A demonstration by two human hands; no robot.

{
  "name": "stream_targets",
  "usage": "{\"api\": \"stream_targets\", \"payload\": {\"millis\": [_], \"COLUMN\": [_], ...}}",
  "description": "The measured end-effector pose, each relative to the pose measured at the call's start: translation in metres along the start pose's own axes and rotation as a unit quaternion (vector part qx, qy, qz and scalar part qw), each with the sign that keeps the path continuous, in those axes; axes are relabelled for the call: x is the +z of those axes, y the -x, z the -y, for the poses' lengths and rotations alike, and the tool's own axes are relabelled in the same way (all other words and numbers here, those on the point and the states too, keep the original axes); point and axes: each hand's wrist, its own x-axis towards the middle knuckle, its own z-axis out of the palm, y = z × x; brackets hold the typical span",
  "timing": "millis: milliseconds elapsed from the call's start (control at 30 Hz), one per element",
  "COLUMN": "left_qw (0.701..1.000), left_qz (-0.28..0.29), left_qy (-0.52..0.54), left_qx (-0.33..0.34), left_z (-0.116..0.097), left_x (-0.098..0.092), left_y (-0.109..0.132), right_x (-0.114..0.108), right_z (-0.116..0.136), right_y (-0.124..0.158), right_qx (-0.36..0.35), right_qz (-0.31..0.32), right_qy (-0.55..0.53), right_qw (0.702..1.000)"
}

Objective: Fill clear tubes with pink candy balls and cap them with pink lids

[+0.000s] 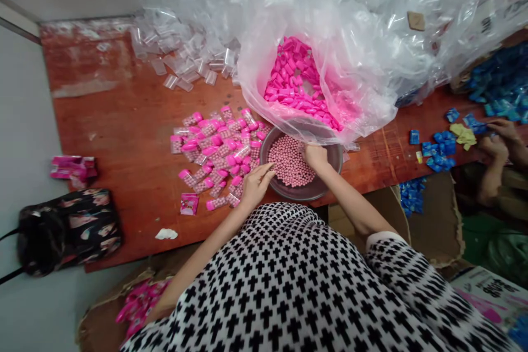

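A dark round bowl [303, 193] full of small pink beads [289, 162] stands in front of me at the table's edge. My right hand [315, 157] is inside the bowl at the beads, its fingers curled; what they hold is hidden. At the bowl's left rim, my left hand [256, 182] has thumb and fingers pinched together, and anything between them is too small to make out. Left of the bowl lies a pile of small clear bottles [223, 148] filled with pink beads and topped with pink caps. A large clear plastic bag [256, 82], behind the bowl, holds loose pink caps [292, 74].
Clear plastic tubes [185, 66] lie heaped at the back left. A flowered black bag [91, 220] and pink packets [73, 169] are on the left. On the right, another person's hands [497, 143] are near blue packets [441, 148]. Cardboard boxes [435, 220] stand below the table.
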Motion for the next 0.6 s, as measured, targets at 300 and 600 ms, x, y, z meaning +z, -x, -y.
{"api": "stream_targets", "payload": {"millis": [300,600], "left_qw": [1.000,1.000], "left_qz": [0.004,-0.018], "left_qy": [0.021,0.012], "left_qx": [-0.018,-0.021], "left_z": [0.002,0.008], "left_x": [-0.005,-0.012], "left_y": [0.001,0.004], "right_x": [0.018,0.031], "right_z": [0.000,0.040], "right_y": [-0.014,-0.030], "right_qx": [-0.053,-0.212], "right_qz": [0.024,0.053], "right_qy": [0.025,-0.112], "right_qw": [0.998,0.969]}}
